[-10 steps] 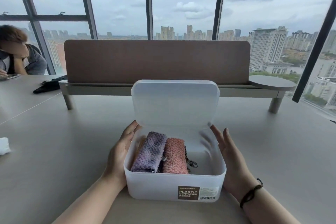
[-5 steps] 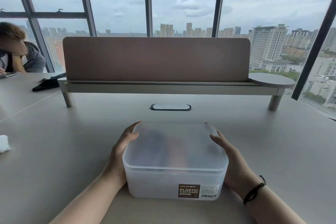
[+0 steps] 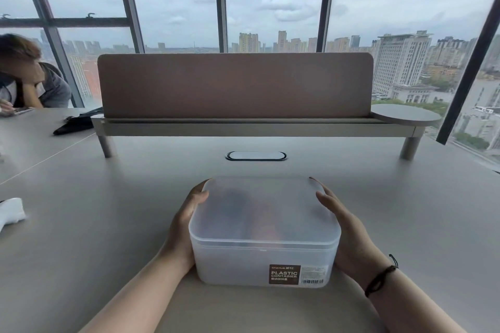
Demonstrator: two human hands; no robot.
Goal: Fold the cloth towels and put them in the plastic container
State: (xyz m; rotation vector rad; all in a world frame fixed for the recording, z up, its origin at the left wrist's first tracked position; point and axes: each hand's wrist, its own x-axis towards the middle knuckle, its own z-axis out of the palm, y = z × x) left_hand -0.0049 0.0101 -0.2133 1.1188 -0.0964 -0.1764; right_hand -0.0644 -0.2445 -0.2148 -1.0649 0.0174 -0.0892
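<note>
frosted plastic container [image 3: 263, 246], lid down, between both hands [image 3: 181, 227]

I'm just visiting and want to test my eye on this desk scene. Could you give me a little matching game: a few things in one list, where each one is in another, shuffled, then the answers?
Things:
1. plastic container
2. left hand
3. right hand
4. white cloth
5. black bracelet

Places or states:
A. lies at the table's far left edge
B. sits round the right wrist
C. lid shut, brown label on the front
D. rests on the container's left side
E. rests on the container's right side

Pairs: 1-C, 2-D, 3-E, 4-A, 5-B
</note>
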